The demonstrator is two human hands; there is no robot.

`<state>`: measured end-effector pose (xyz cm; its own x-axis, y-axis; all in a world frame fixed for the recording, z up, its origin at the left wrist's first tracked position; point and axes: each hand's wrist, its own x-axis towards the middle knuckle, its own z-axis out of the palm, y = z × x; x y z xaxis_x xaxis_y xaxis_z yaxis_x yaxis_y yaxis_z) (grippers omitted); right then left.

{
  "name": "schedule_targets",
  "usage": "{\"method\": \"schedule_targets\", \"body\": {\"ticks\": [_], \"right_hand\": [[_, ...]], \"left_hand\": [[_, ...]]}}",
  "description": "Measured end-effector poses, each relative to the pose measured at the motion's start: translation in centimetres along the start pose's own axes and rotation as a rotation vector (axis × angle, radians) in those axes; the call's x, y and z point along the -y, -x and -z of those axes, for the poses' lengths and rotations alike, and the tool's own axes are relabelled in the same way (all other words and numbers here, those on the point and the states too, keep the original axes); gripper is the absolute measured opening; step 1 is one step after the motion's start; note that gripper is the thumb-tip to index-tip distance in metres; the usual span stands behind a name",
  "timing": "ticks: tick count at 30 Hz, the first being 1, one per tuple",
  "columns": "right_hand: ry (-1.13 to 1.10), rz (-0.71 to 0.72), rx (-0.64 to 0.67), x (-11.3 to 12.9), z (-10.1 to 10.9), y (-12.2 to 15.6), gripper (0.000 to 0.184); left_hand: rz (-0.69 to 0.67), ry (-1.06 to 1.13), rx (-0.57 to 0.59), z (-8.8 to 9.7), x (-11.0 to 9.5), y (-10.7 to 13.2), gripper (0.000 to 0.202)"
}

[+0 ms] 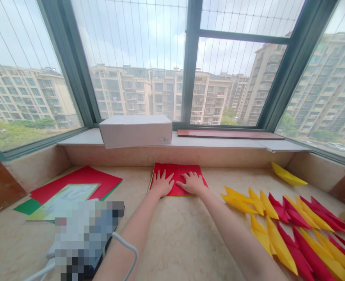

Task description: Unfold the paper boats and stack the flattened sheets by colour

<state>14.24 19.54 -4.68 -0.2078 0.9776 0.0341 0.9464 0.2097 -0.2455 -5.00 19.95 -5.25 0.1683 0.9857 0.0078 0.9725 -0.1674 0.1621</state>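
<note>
A red sheet of paper lies flat on the stone sill, on top of other paper whose yellowish and green edges peek out at its left and front. My left hand rests on its left half, palm down with the fingers spread. On the right half lies my right hand, also flat with fingers apart. Neither hand grips anything. To the right stand several folded yellow paper shapes and dark red paper shapes in rows.
At left lie red paper, green paper and a pale printed sheet. A blurred-out object with a white cable is near my left forearm. A white box sits on the ledge. One yellow folded shape lies apart.
</note>
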Motion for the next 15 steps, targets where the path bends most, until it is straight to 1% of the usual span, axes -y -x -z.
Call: {"method": "schedule_targets", "body": {"ticks": [2,4,7,11,15], "right_hand": [[0.008,-0.032,-0.031,-0.3,0.1,-0.8,0.079],[-0.003,-0.07,-0.055,-0.5,-0.2,-1.5,0.082],[-0.04,-0.1,-0.022,-0.8,-0.9,-2.0,0.087],[-0.051,-0.105,0.033,-1.0,-1.0,-2.2,0.091],[-0.046,-0.098,0.015,-1.0,-0.7,-2.0,0.089]], "left_hand": [[-0.008,-0.042,0.027,0.2,0.0,-0.1,0.062],[-0.03,-0.058,0.03,0.5,0.0,-0.2,0.061],[-0.054,-0.076,0.005,0.7,0.1,-0.4,0.061],[-0.063,-0.074,-0.052,0.2,0.2,-0.7,0.061],[-0.044,-0.042,0.001,-0.1,0.2,-1.2,0.063]]}}
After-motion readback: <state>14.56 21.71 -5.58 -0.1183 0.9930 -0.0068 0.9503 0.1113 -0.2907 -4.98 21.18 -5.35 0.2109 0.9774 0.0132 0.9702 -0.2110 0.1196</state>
